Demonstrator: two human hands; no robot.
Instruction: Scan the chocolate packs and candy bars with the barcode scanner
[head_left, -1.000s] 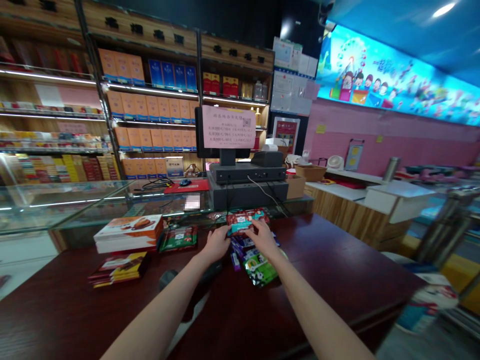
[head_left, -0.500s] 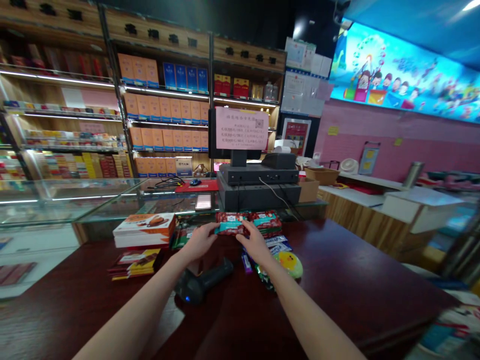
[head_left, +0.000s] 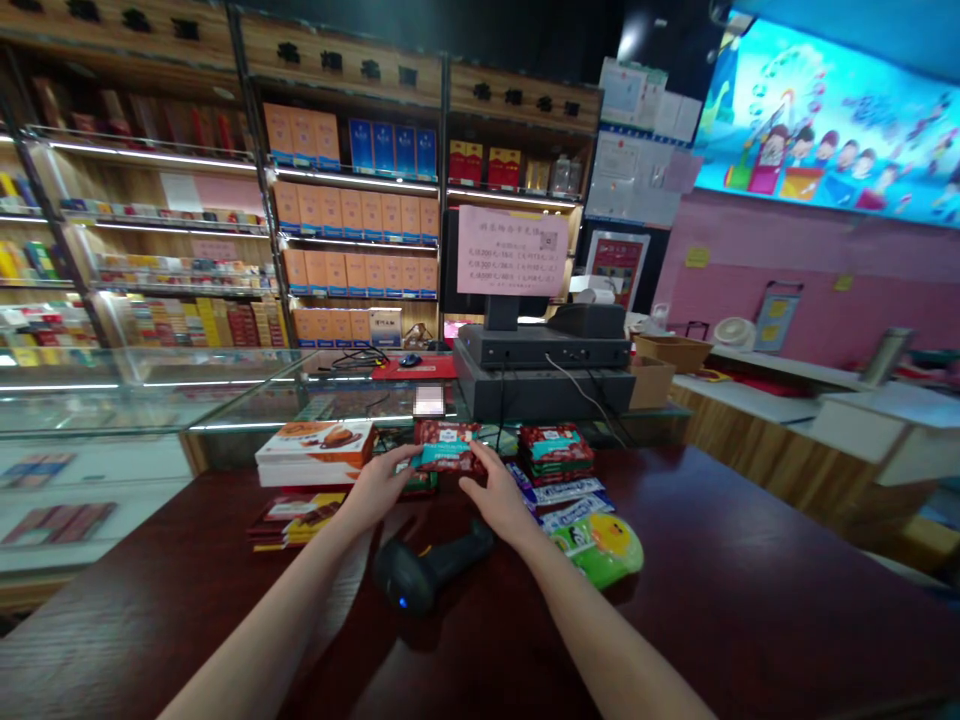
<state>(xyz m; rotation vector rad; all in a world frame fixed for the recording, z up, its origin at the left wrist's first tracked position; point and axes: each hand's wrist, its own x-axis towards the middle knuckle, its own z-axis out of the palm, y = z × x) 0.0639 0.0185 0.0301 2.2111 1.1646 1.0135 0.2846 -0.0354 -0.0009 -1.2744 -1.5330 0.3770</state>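
Observation:
A brown-red snack packet [head_left: 444,446] with a teal band is held between my two hands, above the far part of the dark table. My left hand [head_left: 381,486] is closed on its left end. At its right end, the fingers of my right hand [head_left: 496,492] grip the edge, thumb lower down. Part of a green-edged packet [head_left: 421,482] shows just under the held one. Similar packets lie in a stack [head_left: 555,452] to the right. Nearer me, between my forearms, rests a black barcode scanner [head_left: 427,575] with a lit blue light.
White-and-orange boxes [head_left: 315,456] and several chocolate bars [head_left: 294,522] lie on the left. Blue-and-white wrapped snacks [head_left: 571,502] and a green duck-printed pack [head_left: 604,550] sit right of my right hand. Behind stand a glass counter [head_left: 247,408] and a cash register [head_left: 544,385].
Both hands have shifted left with the snack packet, away from the stack of similar packets and over the green-edged one. My view has turned slightly left.

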